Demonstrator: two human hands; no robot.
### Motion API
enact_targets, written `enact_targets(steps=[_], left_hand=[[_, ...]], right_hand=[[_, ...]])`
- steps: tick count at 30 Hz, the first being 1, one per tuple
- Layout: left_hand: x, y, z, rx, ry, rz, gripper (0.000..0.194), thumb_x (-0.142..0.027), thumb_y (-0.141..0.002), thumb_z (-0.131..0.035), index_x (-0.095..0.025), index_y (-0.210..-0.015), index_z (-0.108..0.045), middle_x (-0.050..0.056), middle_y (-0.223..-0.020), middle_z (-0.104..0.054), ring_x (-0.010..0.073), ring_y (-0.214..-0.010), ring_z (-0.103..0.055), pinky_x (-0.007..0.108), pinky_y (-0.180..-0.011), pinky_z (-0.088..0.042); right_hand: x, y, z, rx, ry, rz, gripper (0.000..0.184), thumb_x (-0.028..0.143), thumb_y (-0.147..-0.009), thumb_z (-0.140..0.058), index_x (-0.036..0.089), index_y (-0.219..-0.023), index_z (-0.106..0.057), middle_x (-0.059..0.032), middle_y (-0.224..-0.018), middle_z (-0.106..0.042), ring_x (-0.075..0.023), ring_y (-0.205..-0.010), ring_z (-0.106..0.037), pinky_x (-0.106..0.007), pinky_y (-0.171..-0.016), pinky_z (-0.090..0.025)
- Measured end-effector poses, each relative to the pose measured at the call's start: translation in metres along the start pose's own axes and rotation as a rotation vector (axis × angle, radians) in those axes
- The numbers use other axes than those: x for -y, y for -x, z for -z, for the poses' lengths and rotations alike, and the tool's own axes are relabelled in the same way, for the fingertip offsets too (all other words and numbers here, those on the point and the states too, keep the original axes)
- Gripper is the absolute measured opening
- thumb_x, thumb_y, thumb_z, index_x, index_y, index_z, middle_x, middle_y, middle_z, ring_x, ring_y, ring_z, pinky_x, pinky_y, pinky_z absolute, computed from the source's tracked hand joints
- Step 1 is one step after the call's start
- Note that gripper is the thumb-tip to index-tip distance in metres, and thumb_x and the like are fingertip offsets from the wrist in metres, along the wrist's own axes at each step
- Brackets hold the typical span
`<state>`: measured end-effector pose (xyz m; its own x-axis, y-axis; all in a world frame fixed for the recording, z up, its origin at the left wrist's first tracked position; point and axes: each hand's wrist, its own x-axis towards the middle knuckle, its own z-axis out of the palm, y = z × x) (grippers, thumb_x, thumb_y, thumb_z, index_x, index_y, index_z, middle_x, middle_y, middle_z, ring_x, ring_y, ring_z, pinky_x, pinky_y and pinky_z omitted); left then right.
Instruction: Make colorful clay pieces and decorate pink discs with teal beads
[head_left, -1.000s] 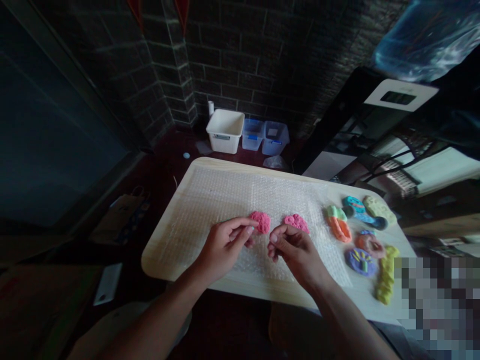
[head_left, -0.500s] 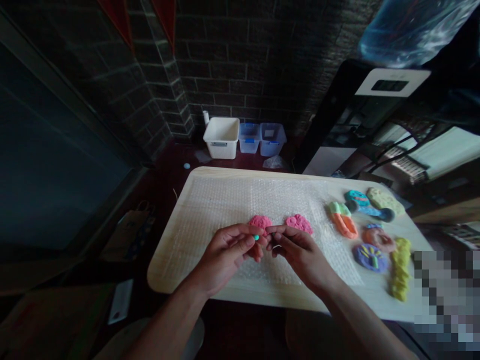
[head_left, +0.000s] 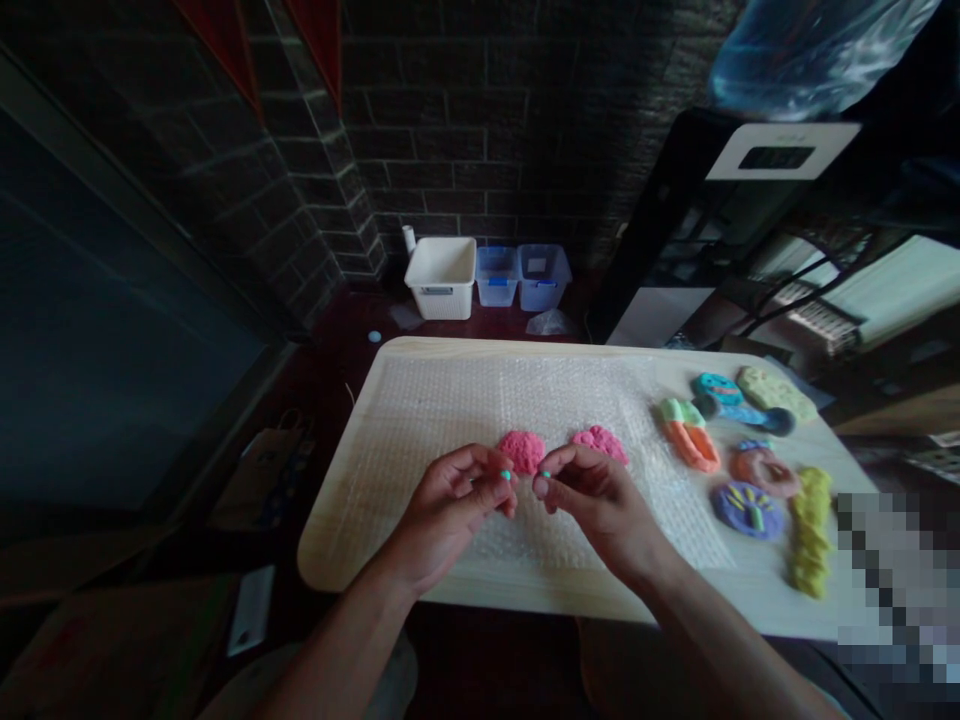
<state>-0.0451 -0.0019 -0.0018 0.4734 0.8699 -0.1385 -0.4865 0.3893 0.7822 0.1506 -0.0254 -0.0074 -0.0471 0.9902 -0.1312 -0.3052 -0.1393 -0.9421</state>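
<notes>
Head view of both bare hands at work over a pale wooden counter point(head_left: 517, 590), as I follow it from my remote station. The left hand point(head_left: 446, 515) pinches a small green bit point(head_left: 505, 475) between thumb and forefinger; the fingers of the right hand point(head_left: 604, 505) pinch a second green bit point(head_left: 545, 474) likewise. I see the fingertips facing each other, near but apart, with both bits in the gap's vicinity, above a sheet of bubble wrap point(head_left: 442, 400). Just beyond the fingers lies a rough pink lump point(head_left: 527, 446); another pink lump point(head_left: 601, 440) sits to its right, beyond the right hand. On the counter's right side I note further coloured pieces, among them an orange-and-green piece point(head_left: 694, 446), a blue dumbbell-shaped piece point(head_left: 746, 412), a purple disc point(head_left: 739, 515) with yellow strips and, at far right, a bumpy yellow strip point(head_left: 810, 535).
</notes>
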Motion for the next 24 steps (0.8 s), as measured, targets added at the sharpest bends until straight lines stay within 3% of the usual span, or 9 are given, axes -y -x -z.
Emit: enact_targets(steps=[4, 8, 12, 18, 24], left_hand=[[-0.002, -0.0003, 0.0007, -0.033, -0.016, -0.032, 0.021, -0.018, -0.076, -0.09, -0.017, -0.09, -0.074, 0.001, -0.083, -0.07, 0.0116, -0.073, -0.064, 0.025, -0.071, -0.048], [-0.0028, 0.0009, 0.0027, -0.041, -0.024, -0.055, 0.02, -0.019, -0.077, -0.089, -0.017, -0.094, -0.078, 0.002, -0.085, -0.072, 0.0112, -0.072, -0.064, 0.026, -0.073, -0.048], [-0.0022, 0.0019, 0.0043, -0.045, -0.016, -0.049, 0.021, -0.022, -0.082, -0.086, -0.017, -0.102, -0.08, 0.004, -0.087, -0.073, 0.012, -0.073, -0.064, 0.026, -0.072, -0.048], [0.0018, 0.0012, 0.0045, -0.008, -0.025, -0.035, 0.017, -0.022, -0.09, -0.078, -0.017, -0.106, -0.08, 0.006, -0.096, -0.075, 0.0121, -0.075, -0.065, 0.027, -0.073, -0.049], [0.0034, 0.0015, 0.0038, 0.01, -0.009, -0.026, 0.016, -0.022, -0.094, -0.073, -0.016, -0.108, -0.079, 0.009, -0.098, -0.076, 0.014, -0.076, -0.066, 0.029, -0.073, -0.05]], right_hand=[[-0.0026, 0.0007, 0.0017, 0.086, 0.01, 0.007, 0.017, 0.034, -0.087, -0.085, 0.024, -0.101, -0.083, -0.0032, -0.09, -0.077, -0.0141, -0.079, -0.064, -0.028, -0.075, -0.052], [-0.0039, 0.0026, 0.0031, 0.167, -0.056, -0.006, 0.017, 0.033, -0.094, -0.077, 0.025, -0.108, -0.081, -0.005, -0.094, -0.079, -0.0161, -0.083, -0.07, -0.03, -0.078, -0.055], [-0.0004, 0.0059, 0.0042, 0.161, -0.081, -0.055, 0.015, 0.033, -0.092, -0.08, 0.023, -0.102, -0.078, -0.0053, -0.09, -0.08, -0.0153, -0.077, -0.072, -0.028, -0.072, -0.056], [0.0036, 0.0077, 0.0049, 0.084, -0.046, -0.026, 0.024, 0.029, -0.079, -0.091, 0.02, -0.08, -0.069, 0.0021, -0.064, -0.069, -0.0095, -0.056, -0.059, -0.021, -0.054, -0.046], [0.0026, 0.006, 0.0032, 0.057, -0.036, -0.102, 0.034, 0.049, -0.095, -0.073, 0.018, -0.084, -0.073, -0.004, -0.068, -0.073, -0.0122, -0.055, -0.063, -0.023, -0.05, -0.044]])
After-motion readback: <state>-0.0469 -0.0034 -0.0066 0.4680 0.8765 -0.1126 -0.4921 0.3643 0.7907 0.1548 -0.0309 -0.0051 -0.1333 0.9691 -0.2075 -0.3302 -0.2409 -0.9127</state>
